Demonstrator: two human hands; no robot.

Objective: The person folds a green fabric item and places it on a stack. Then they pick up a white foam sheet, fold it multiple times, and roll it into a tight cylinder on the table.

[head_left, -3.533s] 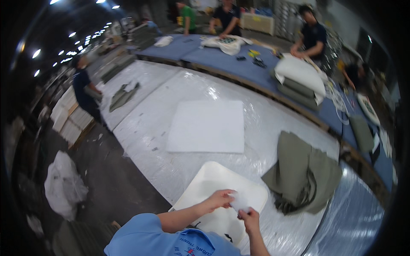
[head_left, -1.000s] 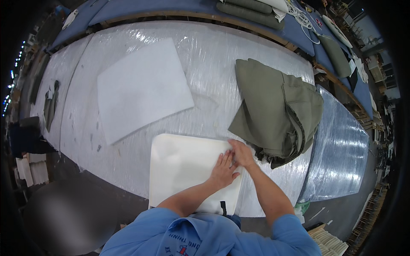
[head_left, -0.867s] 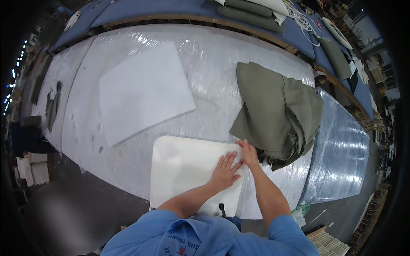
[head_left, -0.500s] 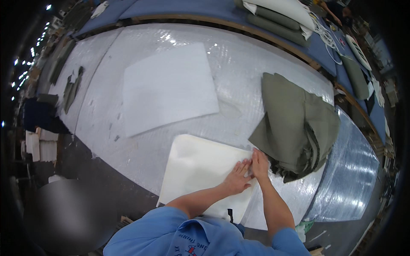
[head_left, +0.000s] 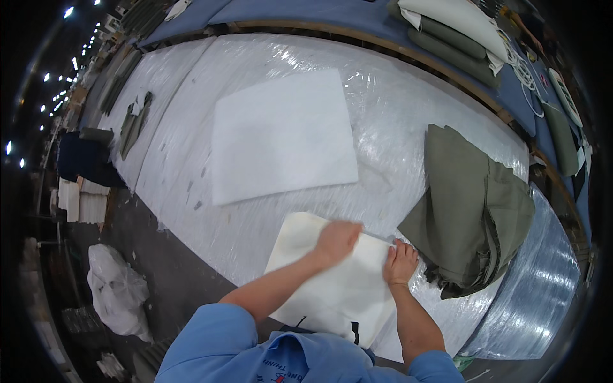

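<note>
A cream-white cushion-like pad [head_left: 319, 287], roughly square with rounded corners, lies against my body on the near side of the table. Two short black straps show at its near edge. Over the far part of the pad is my left hand [head_left: 340, 244], smeared by motion; its fingers look bent, and their grip is unclear. At the pad's far right corner rests my right hand [head_left: 401, 262], fingers stretched forward and slightly apart, thumb along the edge. Just right of that hand lies a folded olive-green fabric piece [head_left: 469, 210], partly bunched up.
A flat white padding sheet [head_left: 284, 137] lies farther up the plastic-wrapped table [head_left: 172, 185]. Blue-topped tables [head_left: 306, 14] border the far side, holding green and white rolls [head_left: 447, 41] and white cord [head_left: 520, 70]. A white plastic bag [head_left: 117, 290] stands on the floor at left.
My left hand has left the right edge and moved up and left across the pad. My right hand stays near the right corner. The view has shifted, revealing the white bag.
</note>
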